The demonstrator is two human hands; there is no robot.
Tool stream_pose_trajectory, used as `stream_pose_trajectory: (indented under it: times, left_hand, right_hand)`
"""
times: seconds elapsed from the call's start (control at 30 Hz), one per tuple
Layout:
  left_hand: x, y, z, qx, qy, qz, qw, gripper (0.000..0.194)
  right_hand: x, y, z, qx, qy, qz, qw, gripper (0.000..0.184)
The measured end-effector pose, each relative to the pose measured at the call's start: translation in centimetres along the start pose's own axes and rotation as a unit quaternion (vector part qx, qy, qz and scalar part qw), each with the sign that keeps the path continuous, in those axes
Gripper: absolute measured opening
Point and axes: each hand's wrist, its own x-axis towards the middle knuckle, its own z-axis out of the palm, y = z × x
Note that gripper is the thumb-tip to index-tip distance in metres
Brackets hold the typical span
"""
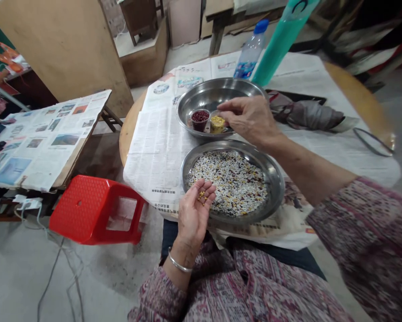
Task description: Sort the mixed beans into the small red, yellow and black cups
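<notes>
My left hand (194, 210) rests palm up at the near rim of a steel plate (275, 179) full of mixed grains and beans (229, 181). Its fingers are cupped around a few yellow kernels (203, 197). My right hand (250, 117) reaches over a second steel plate (207, 94) farther off, fingertips pinched just above a small cup of yellow kernels (217, 123). A small cup of red beans (200, 120) stands beside that cup on the same plate.
Newspaper (154, 152) covers the round table. A plastic water bottle (251, 51) and a green bottle (281, 38) stand behind the plates, with a folded umbrella (305, 114) to the right. A red stool (93, 208) stands at the left beside another paper-covered table (43, 138).
</notes>
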Motion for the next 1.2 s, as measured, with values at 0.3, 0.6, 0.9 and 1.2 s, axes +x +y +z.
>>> stream_pose_trajectory:
  times: [0.3,0.6,0.9,1.2]
  left_hand:
    - [0.1,0.2,0.4,0.003,0.005,-0.018,1.000,0.020]
    - [-0.1,0.2,0.6,0.018,-0.006,-0.005,1.000,0.023]
    - [0.1,0.1,0.5,0.028,-0.001,-0.008,1.000,0.022]
    - [0.0,0.1,0.4,0.020,-0.012,-0.005,1.000,0.020]
  right_hand:
    - [-9.3,5.3,-3.4,-0.056,-0.192,0.050,0.978,0.019]
    - [-12.9,6.4,-2.9,-0.114,-0.257,-0.077,0.957,0.021]
    - [-13.3,6.1,-1.0,-0.259,-0.290,-0.158,0.908,0.028]
    - [-12.5,5.8,-1.0,-0.200,-0.297,-0.128,0.925,0.014]
